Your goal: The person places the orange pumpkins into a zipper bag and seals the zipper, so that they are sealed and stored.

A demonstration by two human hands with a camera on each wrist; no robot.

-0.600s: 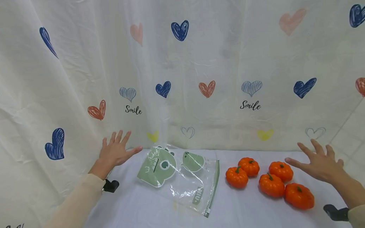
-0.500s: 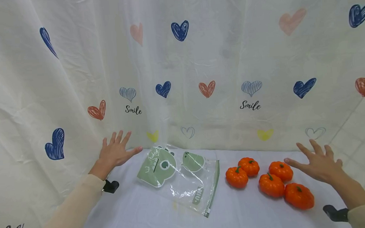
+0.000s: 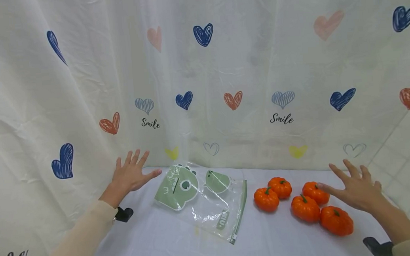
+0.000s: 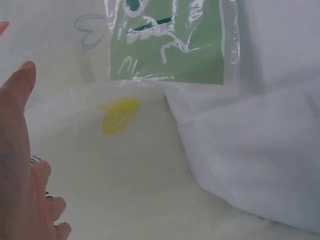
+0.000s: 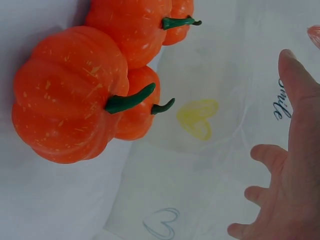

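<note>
My left hand [image 3: 130, 176] hovers with fingers spread to the left of a clear zip bag [image 3: 211, 218], holding nothing. The bag lies flat and carries a green cartoon animal print [image 4: 170, 50] and a green zip edge along its right side. On the right, my right hand [image 3: 359, 188] is spread above several small orange pumpkins, its thumb overlapping the back one [image 3: 314, 193] in the head view. The nearest pumpkin [image 5: 70, 95], with a dark green stem, fills much of the right wrist view. Nothing is between the right fingers.
A white cloth [image 3: 156, 250] covers the table. Behind it hangs a pale curtain [image 3: 243, 62] printed with hearts and the word "Smile". Two more pumpkins [image 3: 266, 200] sit between the bag and the right-hand group.
My right hand has drifted slightly left and down, so its thumb now overlaps the back pumpkin. My left hand has shifted only a little. Bag and pumpkins stay put.
</note>
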